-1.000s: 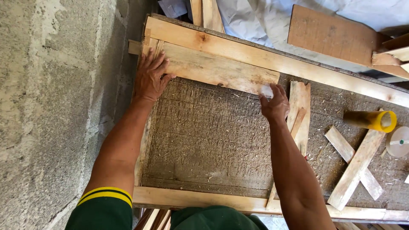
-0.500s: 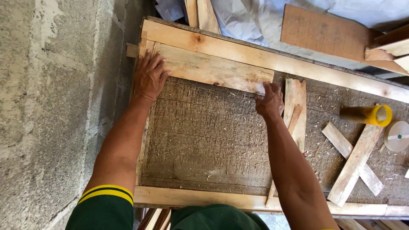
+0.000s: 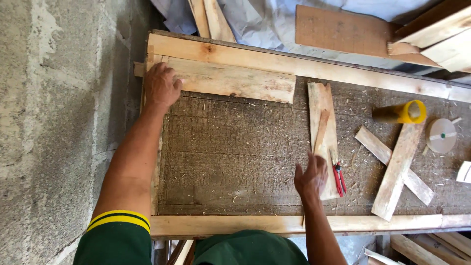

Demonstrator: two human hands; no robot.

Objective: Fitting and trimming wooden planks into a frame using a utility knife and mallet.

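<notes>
**One hand pins the board, the other comes down by the slats**

The left hand (image 3: pixel 161 87) lies flat on the left end of a pale, rough-sawn board (image 3: pixel 234 81), its fingers spread wide and pressing down rather than gripping. That board runs along the far edge of the table (image 3: pixel 230 157), tight against the long timber rail (image 3: pixel 304 66) that borders that edge, and its left end sits in the far left corner of the frame.

The right hand (image 3: pixel 310 176) hovers low near the middle of the table, towards the near edge. Its fingers are loosely parted and hold nothing, and the fingertips touch or almost touch the lower end of a short upright plank (image 3: pixel 321 132). A thin narrow slat (image 3: pixel 321 131) lies slantwise on top of that plank.

Just right of the hand lie red-handled pliers (image 3: pixel 338 177) on the sawdust-strewn dark surface. Further right two offcuts (image 3: pixel 397 169) cross one another, and beyond them sit a yellow-capped cylinder (image 3: pixel 400 113) on its side and a round white disc (image 3: pixel 441 136). A second timber rail (image 3: pixel 274 224) closes the near edge. A bare concrete wall (image 3: pixel 54 122) stands to the left.
</notes>
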